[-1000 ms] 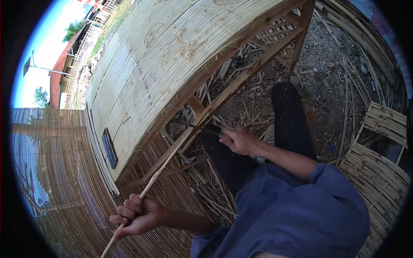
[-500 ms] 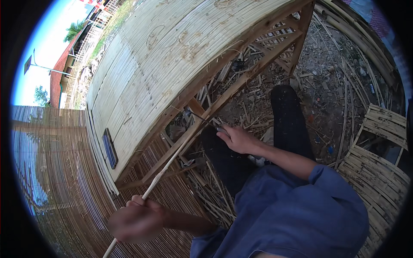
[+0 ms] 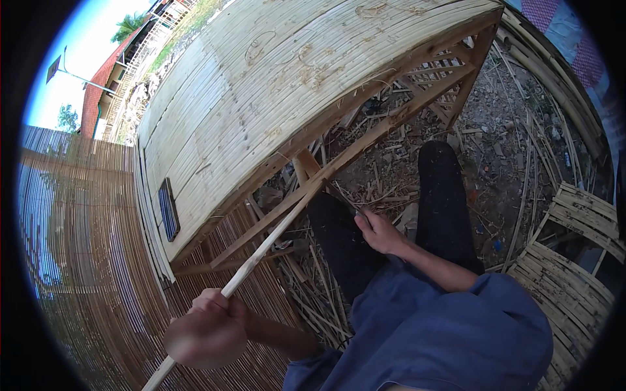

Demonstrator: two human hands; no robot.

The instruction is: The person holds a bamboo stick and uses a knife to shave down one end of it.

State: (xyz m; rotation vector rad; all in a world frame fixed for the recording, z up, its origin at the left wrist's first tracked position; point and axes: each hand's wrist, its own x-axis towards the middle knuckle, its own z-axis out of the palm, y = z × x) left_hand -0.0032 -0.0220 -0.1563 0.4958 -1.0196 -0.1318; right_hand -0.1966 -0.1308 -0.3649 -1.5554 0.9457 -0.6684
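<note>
A long pale wooden stick (image 3: 266,247) slants from the lower left up to the table frame, its far end against the wooden crossbar (image 3: 355,151) under the tabletop. My left hand (image 3: 212,326) is closed around its lower part; a blur covers some of that hand. My right hand (image 3: 381,232), fingers wrapped round the handle, grips a knife (image 3: 343,199) over my thigh. The thin dark blade points up and left, near the far end of the stick but apart from it.
The slatted bamboo table (image 3: 261,98) bears curled shavings and a dark phone-like object (image 3: 168,210). A bamboo blind (image 3: 78,260) hangs at the left. Wood scraps litter the ground (image 3: 385,176). At the right lies a slatted bamboo panel (image 3: 567,274), with poles (image 3: 554,85) behind it.
My right hand has drawn the knife back toward me and to the right, away from the stick. My left hand still holds the stick, and the view has shifted slightly.
</note>
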